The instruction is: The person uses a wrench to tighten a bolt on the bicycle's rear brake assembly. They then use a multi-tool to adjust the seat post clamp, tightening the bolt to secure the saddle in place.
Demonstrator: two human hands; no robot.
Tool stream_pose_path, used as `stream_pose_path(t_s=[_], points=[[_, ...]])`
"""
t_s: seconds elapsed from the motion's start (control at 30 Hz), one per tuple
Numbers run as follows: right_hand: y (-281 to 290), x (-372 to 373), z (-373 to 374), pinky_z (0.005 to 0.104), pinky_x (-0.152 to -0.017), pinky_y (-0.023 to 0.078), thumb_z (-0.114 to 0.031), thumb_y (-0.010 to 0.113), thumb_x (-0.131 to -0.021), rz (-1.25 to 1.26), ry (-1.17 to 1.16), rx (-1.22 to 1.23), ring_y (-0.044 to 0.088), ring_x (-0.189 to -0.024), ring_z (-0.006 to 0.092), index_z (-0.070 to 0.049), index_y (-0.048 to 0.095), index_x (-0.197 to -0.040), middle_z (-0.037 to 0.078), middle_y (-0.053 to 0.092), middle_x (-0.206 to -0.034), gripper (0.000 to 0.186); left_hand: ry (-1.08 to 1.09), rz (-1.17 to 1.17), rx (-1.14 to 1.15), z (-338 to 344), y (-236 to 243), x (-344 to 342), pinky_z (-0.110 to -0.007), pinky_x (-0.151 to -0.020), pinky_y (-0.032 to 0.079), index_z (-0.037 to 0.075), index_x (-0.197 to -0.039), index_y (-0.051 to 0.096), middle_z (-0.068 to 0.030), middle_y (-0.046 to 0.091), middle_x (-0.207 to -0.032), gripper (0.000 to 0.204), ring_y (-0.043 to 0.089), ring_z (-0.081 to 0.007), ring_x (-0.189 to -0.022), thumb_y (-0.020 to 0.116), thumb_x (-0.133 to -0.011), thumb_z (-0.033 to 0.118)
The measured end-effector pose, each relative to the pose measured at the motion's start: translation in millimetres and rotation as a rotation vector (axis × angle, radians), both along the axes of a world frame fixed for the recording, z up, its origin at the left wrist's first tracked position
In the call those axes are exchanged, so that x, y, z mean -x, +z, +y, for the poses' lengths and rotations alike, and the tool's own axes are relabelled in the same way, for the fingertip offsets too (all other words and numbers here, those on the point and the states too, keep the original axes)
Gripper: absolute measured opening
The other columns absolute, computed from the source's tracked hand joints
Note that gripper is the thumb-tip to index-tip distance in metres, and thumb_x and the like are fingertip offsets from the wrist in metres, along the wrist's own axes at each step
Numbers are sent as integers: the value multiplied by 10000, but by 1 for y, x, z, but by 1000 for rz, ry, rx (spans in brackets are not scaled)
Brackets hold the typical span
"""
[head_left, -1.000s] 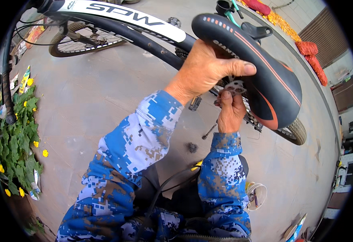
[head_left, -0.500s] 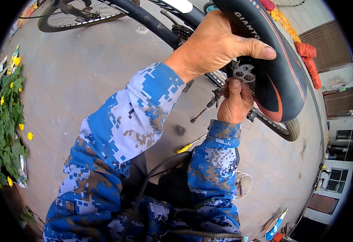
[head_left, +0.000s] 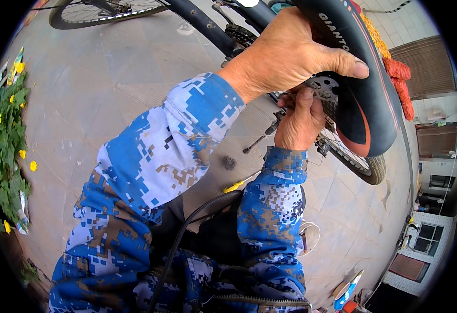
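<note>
My left hand (head_left: 291,57) grips a black bicycle saddle (head_left: 369,99) with red-orange trim, the thumb pressed on its side and the fingers hidden beneath. Below it, my right hand (head_left: 301,122) is closed in a pinch on a flat grey multi-hole wrench (head_left: 325,86). The wrench lies under the saddle, close against its edge; whatever it touches there is hidden. The dark bicycle frame (head_left: 200,26) runs away to the upper left, and the rear wheel (head_left: 375,169) shows below the saddle.
A yellow-handled screwdriver (head_left: 233,186) lies on the paved ground (head_left: 103,104) by my knees. A white round container (head_left: 310,238) stands beside my right sleeve. Leafy plants with yellow flowers (head_left: 7,141) line the left side. Red sacks (head_left: 401,88) are at the right.
The wrench has shifted slightly up and turned, with more of it now behind the saddle and hand. My left hand keeps its hold on the saddle. The whole view has shifted a little.
</note>
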State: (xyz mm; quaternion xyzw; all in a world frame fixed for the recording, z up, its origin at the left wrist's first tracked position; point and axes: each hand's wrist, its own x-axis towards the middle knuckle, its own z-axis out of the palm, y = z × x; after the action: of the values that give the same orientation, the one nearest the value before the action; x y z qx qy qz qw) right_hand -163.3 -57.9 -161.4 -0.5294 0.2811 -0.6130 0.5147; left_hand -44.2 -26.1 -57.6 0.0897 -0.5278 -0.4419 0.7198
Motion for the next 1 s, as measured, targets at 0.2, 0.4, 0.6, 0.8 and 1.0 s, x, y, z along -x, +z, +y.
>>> stream_pose_path(t_s=[0.2,0.4,0.6,0.8,1.0], points=[[9,-15,5,322,-690,517,-399,702,-912,-149,138,-39,616,-759,183,36,671,-930,119,680,-913,437,-92,-11,-71,0,7,-7,-335,-929,500,-44,-1242,548,-121,647,-1149,479,608,-199,-1058,765,-828,58],[16,-32,11,328,-794,504,-440,672,-924,-285,153,-112,625,-908,178,8,672,-926,89,681,-953,448,-78,-22,-74,-1,8,-2,-338,-946,489,-51,-1243,541,-126,644,-1155,498,597,-201,-1076,777,-823,74],[13,-23,6,271,-747,481,-383,627,-969,-156,229,-130,606,-893,123,-3,626,-1111,38,658,-1013,406,-22,-37,1,-12,10,6,-338,-950,487,-51,-1249,533,-125,639,-1164,513,592,-195,-1083,782,-819,77],[12,-19,12,266,-626,460,-405,571,-998,108,102,-79,581,-658,128,1,627,-860,80,653,-754,433,-42,-1,54,-12,6,0,-330,-943,495,-42,-1230,559,-117,649,-1145,471,599,-191,-1071,771,-825,69],[0,0,11,333,-618,545,-453,551,-992,105,73,-55,650,-675,209,33,612,-937,131,650,-791,493,-245,53,-40,-17,-2,-15,-327,-939,497,-40,-1221,569,-104,651,-1123,440,601,-187,-1064,755,-830,37]])
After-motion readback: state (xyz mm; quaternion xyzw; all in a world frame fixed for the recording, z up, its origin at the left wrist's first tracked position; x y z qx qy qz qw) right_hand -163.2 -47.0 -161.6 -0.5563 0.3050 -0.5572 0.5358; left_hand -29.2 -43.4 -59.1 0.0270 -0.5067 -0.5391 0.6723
